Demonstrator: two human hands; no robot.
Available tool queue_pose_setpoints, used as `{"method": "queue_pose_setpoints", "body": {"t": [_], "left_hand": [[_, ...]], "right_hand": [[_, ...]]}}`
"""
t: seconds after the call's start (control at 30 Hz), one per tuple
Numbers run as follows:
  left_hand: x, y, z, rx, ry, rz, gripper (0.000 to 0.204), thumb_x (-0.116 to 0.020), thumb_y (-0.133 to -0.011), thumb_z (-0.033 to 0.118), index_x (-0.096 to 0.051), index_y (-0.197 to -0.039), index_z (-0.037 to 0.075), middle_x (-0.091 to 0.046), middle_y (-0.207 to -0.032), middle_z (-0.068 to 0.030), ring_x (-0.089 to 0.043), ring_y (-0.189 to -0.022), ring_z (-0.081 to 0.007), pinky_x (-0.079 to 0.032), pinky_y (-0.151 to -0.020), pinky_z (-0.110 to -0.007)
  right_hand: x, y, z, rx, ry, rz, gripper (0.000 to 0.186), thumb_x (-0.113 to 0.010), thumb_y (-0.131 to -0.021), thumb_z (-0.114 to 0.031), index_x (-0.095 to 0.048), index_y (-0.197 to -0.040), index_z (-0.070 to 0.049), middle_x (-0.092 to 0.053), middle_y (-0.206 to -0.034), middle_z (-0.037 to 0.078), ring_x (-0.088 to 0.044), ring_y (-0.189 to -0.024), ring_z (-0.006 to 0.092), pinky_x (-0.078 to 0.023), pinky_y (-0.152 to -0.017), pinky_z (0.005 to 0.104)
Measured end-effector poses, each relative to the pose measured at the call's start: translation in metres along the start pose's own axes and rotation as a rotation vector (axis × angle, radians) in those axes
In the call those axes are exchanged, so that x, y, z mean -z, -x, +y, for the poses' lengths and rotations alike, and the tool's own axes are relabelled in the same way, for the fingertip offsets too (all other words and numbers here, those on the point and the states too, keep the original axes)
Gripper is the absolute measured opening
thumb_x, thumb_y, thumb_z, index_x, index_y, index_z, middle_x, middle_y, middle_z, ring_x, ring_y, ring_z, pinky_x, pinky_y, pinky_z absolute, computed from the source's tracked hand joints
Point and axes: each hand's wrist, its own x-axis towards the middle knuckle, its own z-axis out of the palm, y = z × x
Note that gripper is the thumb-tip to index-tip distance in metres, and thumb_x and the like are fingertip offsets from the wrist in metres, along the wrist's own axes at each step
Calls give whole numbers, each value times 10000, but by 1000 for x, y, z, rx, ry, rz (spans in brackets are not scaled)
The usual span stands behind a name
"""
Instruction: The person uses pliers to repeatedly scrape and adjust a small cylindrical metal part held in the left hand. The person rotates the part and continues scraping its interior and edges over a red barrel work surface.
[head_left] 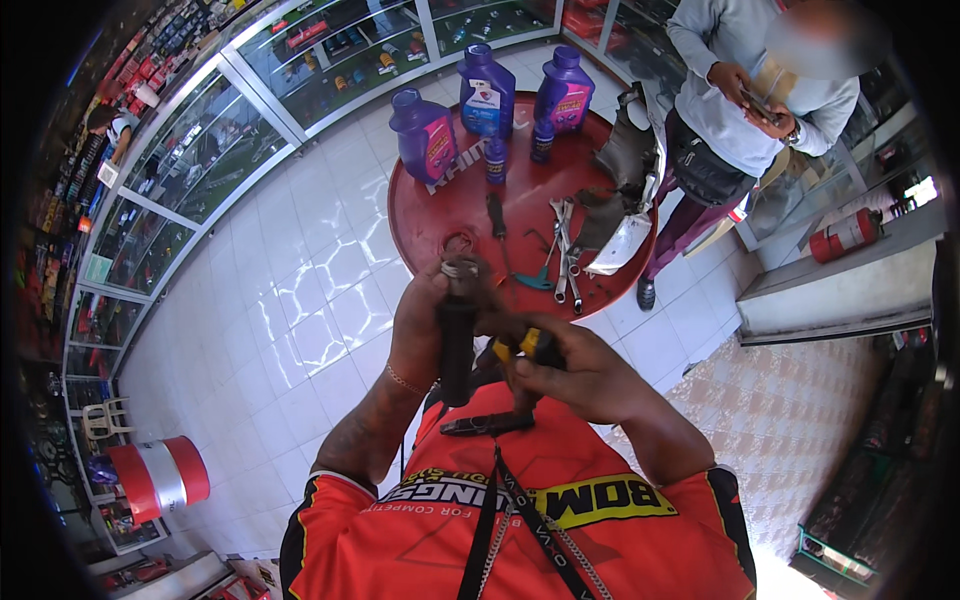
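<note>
Beside round red table (425, 222) | left hand (413, 312): wrapped round dark cylinder (458, 350) | right hand (582, 372): gripping yellow-and-black tool (541, 347) | wrenches (565, 250): on table

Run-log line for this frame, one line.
left hand: gripping dark cylindrical part | right hand: holding yellow-and-black object | red table: purple bottles, wrenches
</note>
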Motion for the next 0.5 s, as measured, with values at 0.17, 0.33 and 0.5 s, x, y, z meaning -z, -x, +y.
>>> {"method": "queue_pose_setpoints", "body": {"t": [0.17, 0.33, 0.5], "left_hand": [[16, -13, 6, 20, 353, -172, 537, -569, -975, 493, -581, -1237, 24, -602, -996, -89, -595, -725, -188, -477, -603, -319], [12, -9, 10, 62, 385, -161, 491, -550, -960, 424, -565, -1219, 7, -558, -962, -60, -527, -678, -130, -451, -528, -255], [10, -5, 12, 92, 447, -226, 523, -501, -988, 459, -566, -1252, 12, -584, -978, -70, -550, -688, -149, -464, -553, -277]], "right_hand": [[1, 1, 3, 129, -41, 243, 515, -589, -1064, -202, -390, -1496, -3, -637, -1028, 56, -655, -769, 110, -561, -676, 285], [-1, -10, 0, 113, -40, 268, 514, -596, -1061, -227, -393, -1474, 3, -627, -990, 55, -649, -711, 106, -557, -627, 275], [-11, -10, -4, 105, 70, 257, 535, -617, -1050, -263, -403, -1461, 5, -626, -969, 70, -649, -690, 108, -558, -620, 279]]}}
